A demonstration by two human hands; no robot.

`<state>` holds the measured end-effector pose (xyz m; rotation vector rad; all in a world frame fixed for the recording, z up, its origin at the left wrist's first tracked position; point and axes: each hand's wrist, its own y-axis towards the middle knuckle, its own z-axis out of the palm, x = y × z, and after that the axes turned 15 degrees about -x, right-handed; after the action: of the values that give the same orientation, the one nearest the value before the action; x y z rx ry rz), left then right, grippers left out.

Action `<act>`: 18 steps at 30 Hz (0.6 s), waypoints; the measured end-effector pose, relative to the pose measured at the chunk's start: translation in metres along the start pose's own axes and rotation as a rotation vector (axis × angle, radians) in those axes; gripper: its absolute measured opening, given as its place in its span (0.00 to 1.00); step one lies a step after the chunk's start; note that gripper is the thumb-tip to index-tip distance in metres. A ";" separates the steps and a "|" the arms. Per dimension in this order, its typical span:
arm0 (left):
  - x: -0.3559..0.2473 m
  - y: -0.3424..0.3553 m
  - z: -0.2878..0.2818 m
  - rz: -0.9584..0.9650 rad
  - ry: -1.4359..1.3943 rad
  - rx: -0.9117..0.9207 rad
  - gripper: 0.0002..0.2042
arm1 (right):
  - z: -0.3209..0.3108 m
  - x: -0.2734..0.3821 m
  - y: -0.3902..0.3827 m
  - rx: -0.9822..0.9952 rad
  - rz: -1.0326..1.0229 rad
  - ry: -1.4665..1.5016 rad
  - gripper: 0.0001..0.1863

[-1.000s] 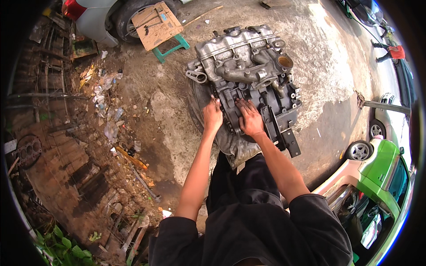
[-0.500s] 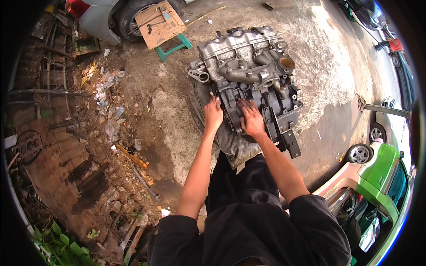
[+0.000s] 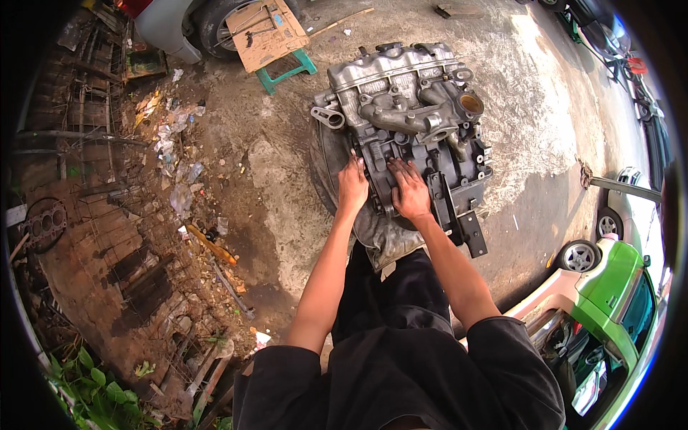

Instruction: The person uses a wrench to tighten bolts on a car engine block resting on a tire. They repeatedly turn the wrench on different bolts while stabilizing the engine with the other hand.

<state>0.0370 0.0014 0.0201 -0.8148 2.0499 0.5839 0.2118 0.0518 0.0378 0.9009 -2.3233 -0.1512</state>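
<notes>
A large grey metal engine (image 3: 387, 75) sits on a dark, worn support (image 3: 324, 168) on the ground, with curved manifold pipes, a round brass-coloured opening and a black bracket (image 3: 469, 233) at its right. My left hand (image 3: 353, 185) grips the engine's left edge below the loop-shaped fitting (image 3: 326, 117), its fingertips partly hidden. My right hand (image 3: 410, 192) lies on the darker lower part of the engine, fingers apart, beside the bracket.
Cardboard with tools (image 3: 265, 39) lies on a green stool (image 3: 285, 70) by a car wheel. Litter (image 3: 172, 132), scrap boards (image 3: 129, 265) and a gasket (image 3: 44, 222) line the left side. A green car (image 3: 605, 287) and metal post (image 3: 623, 188) stand right. A person in red (image 3: 636, 66) is far right.
The view has shifted slightly, so the engine and stool appear a little further right. Both hands hold their places on the engine. The person in red shows less at the right rim.
</notes>
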 end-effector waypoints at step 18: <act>-0.001 -0.057 -0.020 -0.025 -0.072 0.143 0.13 | -0.001 -0.001 -0.001 -0.017 0.005 0.044 0.34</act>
<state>0.0682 -0.0501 0.0259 -0.7237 1.9881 0.4411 0.2134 0.0517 0.0376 0.8817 -2.2802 -0.1469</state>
